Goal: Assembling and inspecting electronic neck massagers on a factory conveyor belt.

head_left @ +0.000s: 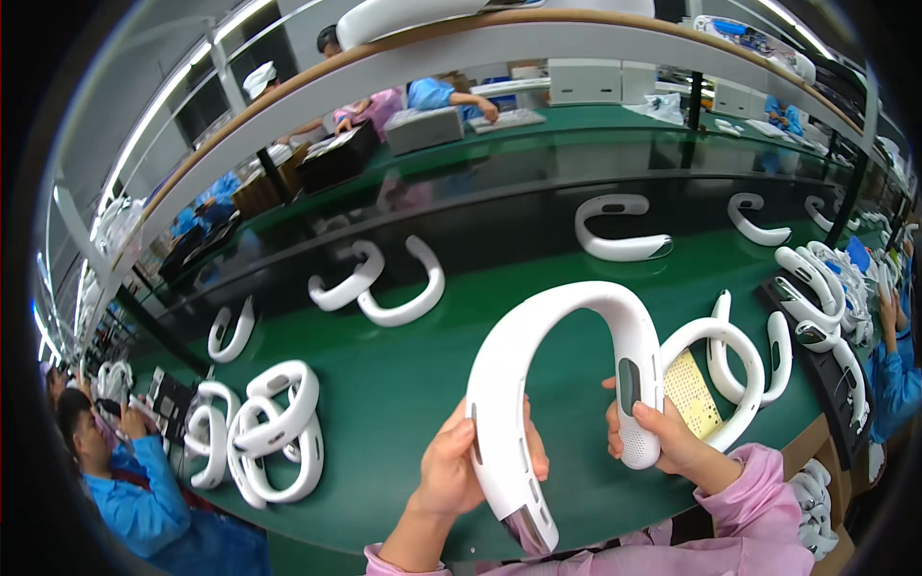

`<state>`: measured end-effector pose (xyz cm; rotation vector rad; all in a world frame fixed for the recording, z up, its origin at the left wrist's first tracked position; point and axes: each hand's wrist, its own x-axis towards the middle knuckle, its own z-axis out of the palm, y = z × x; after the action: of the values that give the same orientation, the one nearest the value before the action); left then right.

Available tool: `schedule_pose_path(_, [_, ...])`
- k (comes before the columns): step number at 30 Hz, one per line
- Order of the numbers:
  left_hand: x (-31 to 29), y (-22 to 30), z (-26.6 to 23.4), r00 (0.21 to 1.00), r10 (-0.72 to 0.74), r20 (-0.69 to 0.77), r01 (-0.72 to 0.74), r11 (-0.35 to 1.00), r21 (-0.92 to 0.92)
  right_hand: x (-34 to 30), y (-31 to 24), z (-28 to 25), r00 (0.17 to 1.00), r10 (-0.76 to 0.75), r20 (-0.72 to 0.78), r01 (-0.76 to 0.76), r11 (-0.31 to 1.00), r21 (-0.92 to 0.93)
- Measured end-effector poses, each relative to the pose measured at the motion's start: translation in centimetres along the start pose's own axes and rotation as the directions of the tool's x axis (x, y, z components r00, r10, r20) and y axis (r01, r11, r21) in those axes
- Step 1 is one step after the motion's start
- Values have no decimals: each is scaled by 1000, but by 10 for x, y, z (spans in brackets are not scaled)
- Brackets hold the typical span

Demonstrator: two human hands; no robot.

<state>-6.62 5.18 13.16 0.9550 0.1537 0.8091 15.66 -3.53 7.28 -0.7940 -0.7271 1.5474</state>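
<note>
A white U-shaped neck fan [567, 302] is held up over the green bench, its curve away from me and both ends toward me. My left hand [449, 468] is closed round its left arm, above the dark end piece. My right hand [672, 434] grips the right arm near the dark oval panel and the dotted grille, the thumb lying on the side. Just beyond my right hand, another white neck fan [754, 360] lies by a yellow perforated board [691, 396], partly hidden by the held one.
A pile of neck fans [288, 422] sits on the left, near a co-worker in blue [134, 480]. Several more [403, 288] lie along the far side. On the right are a black tray [816, 384] of fans and a cardboard box [831, 490]. A shelf rail [480, 29] crosses above.
</note>
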Motion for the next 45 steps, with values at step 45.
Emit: schedule_pose_path(45, [-20,-33,-25,894,-25,-448,128,971,201,-6,53,65,920,369,134,-70,490,-869])
